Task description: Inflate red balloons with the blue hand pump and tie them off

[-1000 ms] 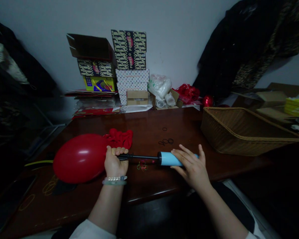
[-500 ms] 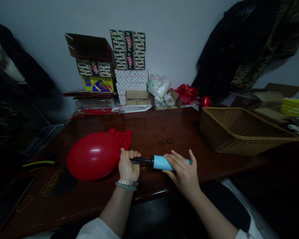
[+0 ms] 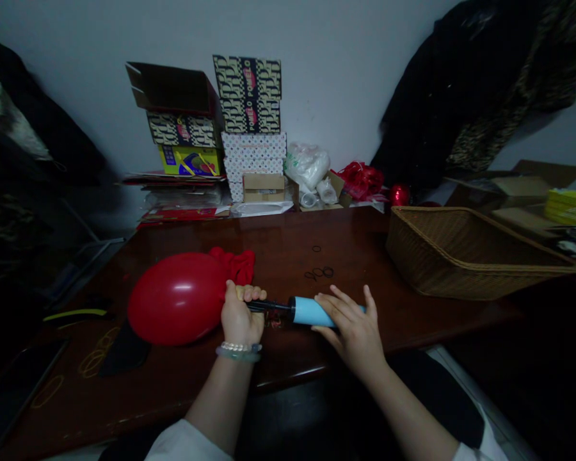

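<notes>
A big red balloon [image 3: 176,299] lies on its side on a dark wooden table [image 3: 288,240], close to the person. The left hand [image 3: 240,314] is shut in a fist around the balloon's narrow neck, and the black tip of a blue hand pump [image 3: 310,311] goes into that fist. The right hand [image 3: 352,330] curls around the pump's fat blue body and holds it. The balloon looks very light, soft and thin, so sharp pokes could pop it. The neck is the best place to hold it. The pump looks light and stiff, and its blue body is easy to grab. A wicker basket [image 3: 441,269] sits on the table, off to the right.
</notes>
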`<state>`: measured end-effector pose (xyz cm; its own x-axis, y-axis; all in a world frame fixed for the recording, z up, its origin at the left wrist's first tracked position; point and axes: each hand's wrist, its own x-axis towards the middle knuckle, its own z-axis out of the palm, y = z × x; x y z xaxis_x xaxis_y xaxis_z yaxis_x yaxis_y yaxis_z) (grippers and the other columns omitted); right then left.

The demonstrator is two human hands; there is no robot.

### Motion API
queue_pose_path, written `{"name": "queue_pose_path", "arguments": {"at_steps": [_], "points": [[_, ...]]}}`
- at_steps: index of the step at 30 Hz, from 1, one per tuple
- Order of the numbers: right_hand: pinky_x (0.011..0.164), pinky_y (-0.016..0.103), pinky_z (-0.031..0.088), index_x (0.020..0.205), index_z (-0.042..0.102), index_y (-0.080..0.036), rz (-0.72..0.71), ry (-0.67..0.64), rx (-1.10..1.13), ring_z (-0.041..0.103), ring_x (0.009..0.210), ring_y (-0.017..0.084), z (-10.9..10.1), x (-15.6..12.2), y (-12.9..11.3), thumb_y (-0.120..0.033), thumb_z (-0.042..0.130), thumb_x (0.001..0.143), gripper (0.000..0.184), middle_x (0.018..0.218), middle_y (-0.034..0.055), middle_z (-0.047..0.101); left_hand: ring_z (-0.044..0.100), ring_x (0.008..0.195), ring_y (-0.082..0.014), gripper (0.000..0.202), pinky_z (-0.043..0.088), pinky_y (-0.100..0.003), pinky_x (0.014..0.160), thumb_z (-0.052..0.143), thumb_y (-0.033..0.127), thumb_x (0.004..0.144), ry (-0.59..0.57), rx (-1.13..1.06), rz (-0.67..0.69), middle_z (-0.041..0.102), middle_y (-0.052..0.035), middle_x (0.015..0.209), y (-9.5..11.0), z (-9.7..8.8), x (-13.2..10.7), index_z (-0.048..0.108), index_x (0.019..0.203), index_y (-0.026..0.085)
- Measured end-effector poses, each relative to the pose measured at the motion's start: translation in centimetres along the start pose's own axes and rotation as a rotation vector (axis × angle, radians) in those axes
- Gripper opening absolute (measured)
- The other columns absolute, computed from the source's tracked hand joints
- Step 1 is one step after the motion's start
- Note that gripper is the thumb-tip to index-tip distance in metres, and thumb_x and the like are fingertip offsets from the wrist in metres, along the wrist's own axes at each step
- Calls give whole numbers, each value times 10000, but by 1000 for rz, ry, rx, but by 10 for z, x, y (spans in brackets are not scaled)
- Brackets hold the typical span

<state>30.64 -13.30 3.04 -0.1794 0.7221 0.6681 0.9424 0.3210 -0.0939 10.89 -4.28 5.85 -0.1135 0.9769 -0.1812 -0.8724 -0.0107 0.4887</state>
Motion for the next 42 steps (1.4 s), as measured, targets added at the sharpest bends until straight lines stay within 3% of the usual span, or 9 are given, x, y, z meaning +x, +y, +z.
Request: {"name": "queue_pose_path", "arguments": {"at_steps": [7,12,26,34,42], "points": [[1134,608,-11,1269,548,-292,-30,16,-50,517,1241,271,-12,-2,29,-473,574,872,437,1193,27,666,345,420,-83,466,335,-234,467,361,296,971,81,-45,39,298,49,466,30,-2,15,261,530,184],[1134,600,-27,1257,556,-292,-36,20,-55,533,1222,268,-15,-3,37,-478,590,861,439,1194,17,666,355,425,-81,455,335,-230,472,362,292,971,67,-71,46,300,52,473,34,-5,18,260,541,184],[1151,564,23,1257,550,-280,0,24,16,562,1190,239,-9,0,6,-452,568,885,410,1163,10,680,361,472,-94,452,375,-249,523,413,290,954,-43,-45,-43,321,38,503,-7,-4,-4,296,532,181],[1152,559,41,1251,558,-262,-8,3,41,566,1186,243,-3,0,0,-465,551,892,412,1151,36,686,378,486,-102,452,394,-260,544,442,324,942,-32,-6,-60,337,33,516,-26,-1,-17,314,533,182],[1142,598,11,1254,555,-270,-43,4,5,529,1229,259,-11,1,19,-474,575,874,432,1179,36,673,354,449,-93,470,361,-246,493,403,333,957,-1,-8,20,310,40,488,9,2,-1,280,529,183]]}}
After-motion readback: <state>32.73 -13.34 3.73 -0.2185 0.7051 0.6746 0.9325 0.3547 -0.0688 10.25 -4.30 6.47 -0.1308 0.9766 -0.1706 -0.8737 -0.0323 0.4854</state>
